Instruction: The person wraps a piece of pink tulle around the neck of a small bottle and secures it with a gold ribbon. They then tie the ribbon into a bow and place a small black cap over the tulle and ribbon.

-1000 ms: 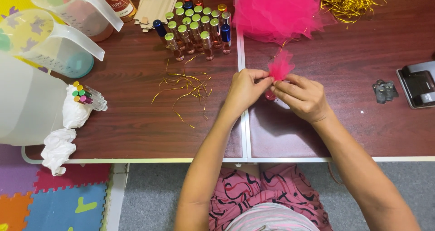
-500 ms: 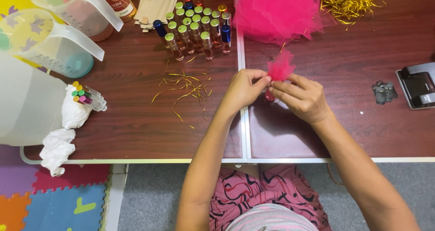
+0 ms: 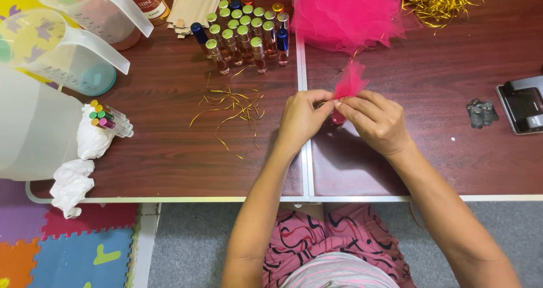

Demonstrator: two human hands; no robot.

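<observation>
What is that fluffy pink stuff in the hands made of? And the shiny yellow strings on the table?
The pink tuft pinched by the left hand and right hand looks like fine net fabric, soft and matte: it is see-through at its frayed edges, like the big pink pile behind. The gold strings look like thin foil or metallic ribbon: they glint and curl. Foil or plastic, I cannot tell.

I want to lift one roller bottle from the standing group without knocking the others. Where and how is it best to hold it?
Probably pinch the cap of a front-row bottle from above. The bottles stand upright and packed close together, so their sides are blocked and only the caps are free. Both hands, left and right, are busy with the pink net bundle.
</observation>
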